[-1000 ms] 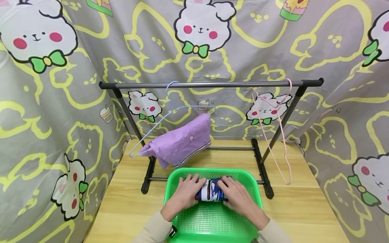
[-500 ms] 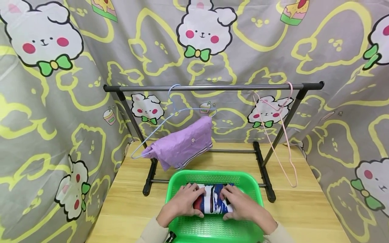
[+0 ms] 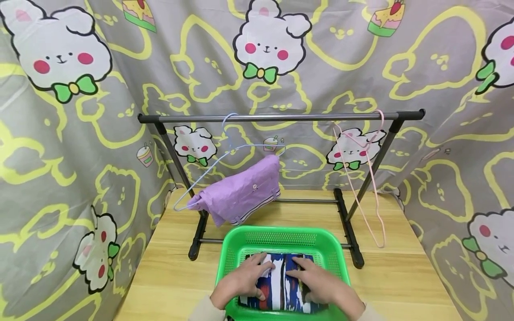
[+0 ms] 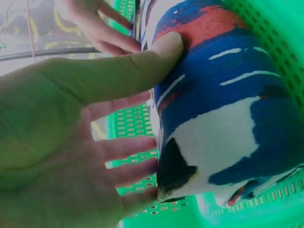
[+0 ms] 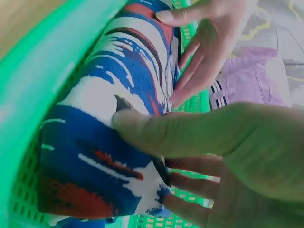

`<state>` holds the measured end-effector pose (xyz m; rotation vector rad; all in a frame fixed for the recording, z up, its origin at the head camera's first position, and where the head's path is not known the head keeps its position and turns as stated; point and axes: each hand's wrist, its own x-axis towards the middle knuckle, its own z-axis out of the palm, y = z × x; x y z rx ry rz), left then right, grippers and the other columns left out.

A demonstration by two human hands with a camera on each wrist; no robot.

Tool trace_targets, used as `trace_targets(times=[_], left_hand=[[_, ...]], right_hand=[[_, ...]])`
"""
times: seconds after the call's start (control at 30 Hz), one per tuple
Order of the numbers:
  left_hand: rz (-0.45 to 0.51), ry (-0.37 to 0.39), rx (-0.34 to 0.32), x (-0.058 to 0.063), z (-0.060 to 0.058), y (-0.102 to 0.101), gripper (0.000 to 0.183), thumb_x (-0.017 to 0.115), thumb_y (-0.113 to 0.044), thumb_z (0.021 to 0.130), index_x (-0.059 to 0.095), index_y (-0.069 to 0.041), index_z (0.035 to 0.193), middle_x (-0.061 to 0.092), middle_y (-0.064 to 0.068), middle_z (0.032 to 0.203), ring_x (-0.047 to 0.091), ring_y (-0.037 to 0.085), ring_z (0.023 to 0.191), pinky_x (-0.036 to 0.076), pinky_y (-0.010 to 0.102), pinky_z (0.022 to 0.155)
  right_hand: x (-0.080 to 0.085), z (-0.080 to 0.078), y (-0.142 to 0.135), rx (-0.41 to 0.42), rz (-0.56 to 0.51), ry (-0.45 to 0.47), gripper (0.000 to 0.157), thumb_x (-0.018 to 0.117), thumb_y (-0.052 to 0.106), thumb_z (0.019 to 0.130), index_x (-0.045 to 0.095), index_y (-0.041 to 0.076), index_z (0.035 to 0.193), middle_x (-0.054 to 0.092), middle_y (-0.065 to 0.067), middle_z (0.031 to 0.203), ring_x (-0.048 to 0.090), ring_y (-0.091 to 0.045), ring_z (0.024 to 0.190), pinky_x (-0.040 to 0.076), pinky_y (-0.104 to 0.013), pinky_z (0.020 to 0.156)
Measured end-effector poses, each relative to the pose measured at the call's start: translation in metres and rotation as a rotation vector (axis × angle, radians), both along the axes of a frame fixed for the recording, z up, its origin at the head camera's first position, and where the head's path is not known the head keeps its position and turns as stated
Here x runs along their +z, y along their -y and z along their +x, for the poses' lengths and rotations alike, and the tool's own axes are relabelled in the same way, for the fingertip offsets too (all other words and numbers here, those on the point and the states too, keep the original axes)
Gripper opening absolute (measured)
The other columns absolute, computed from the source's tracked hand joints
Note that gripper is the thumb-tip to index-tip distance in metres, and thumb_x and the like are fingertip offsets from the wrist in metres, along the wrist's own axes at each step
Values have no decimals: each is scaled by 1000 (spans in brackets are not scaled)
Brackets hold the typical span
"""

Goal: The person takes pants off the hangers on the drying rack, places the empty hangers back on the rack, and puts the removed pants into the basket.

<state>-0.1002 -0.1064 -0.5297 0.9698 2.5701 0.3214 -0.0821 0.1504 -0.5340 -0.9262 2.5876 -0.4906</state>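
Two hands touch one folded cloth (image 3: pixel 278 283) with blue, white, red and black patches, which lies inside one green basket (image 3: pixel 277 230). The left hand (image 3: pixel 246 277) and the right hand (image 3: pixel 321 281) are both spread wide, each thumb well apart from its fingers. One rack (image 3: pixel 297 117) stands on the counter (image 3: pixel 168 278). Two hangers hang on it: one blue hanger (image 3: pixel 263 145) with one purple cloth (image 3: pixel 241 187), and one pink hanger (image 3: pixel 371 171).

Gap: purple garment (image 3: pixel 242 187) to pink hanger (image 3: pixel 373 183) | Over: rack bar (image 3: pixel 281 117) | Front: basket wall (image 3: pixel 281 238)
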Motion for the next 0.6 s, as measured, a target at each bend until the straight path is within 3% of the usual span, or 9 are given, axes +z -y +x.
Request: trace_targets(times=[0.17, 0.3, 0.6], left_hand=[[-72, 77, 4, -2, 1, -2, 81, 74, -41, 75, 36, -30, 146, 24, 10, 154, 23, 33, 140, 31, 51, 107], [-85, 92, 7, -4, 1, -2, 80, 74, -39, 77, 35, -32, 146, 24, 9, 154, 23, 31, 140, 30, 49, 108], [-80, 94, 27, -1, -2, 1, 75, 75, -35, 78, 40, -33, 144, 25, 7, 154, 24, 30, 140, 30, 48, 108]], right_hand=[[-2, 6, 3, 24, 48, 48, 82, 81, 10, 71, 45, 26, 142, 28, -17, 151, 23, -44, 136, 53, -43, 81], [-2, 7, 4, 13, 49, 57, 80, 82, 10, 71, 47, 26, 141, 30, -17, 150, 25, -44, 136, 47, -53, 89], [2, 1, 8, 5, 52, 59, 76, 80, 7, 71, 50, 28, 138, 33, -16, 149, 27, -43, 135, 45, -55, 90]])
